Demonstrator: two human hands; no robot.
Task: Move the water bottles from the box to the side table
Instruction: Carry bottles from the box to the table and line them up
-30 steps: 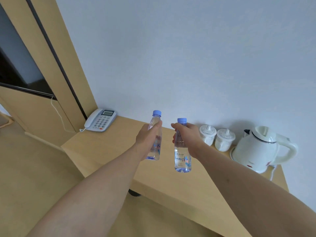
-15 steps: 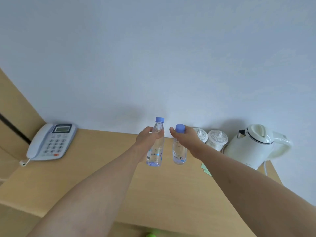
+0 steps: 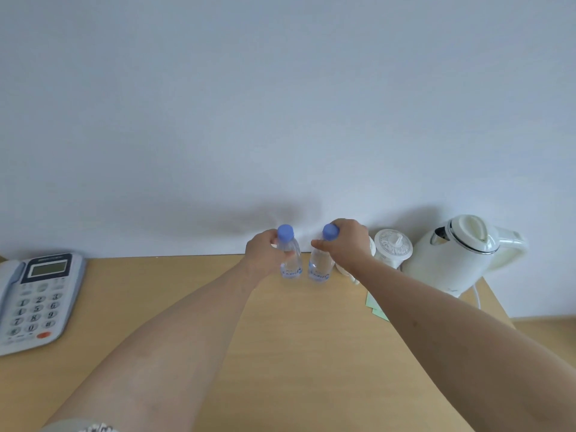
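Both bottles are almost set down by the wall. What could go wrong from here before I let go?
1. The right hand grips the right bottle close beside a lidded white cup; pulling back could knock that cup.
2. The left bottle, held by the left hand, stands very near the right one; a careless release might tip one into the other.
3. Whether the bases rest flat on the side table cannot be told, so letting go early may topple them.
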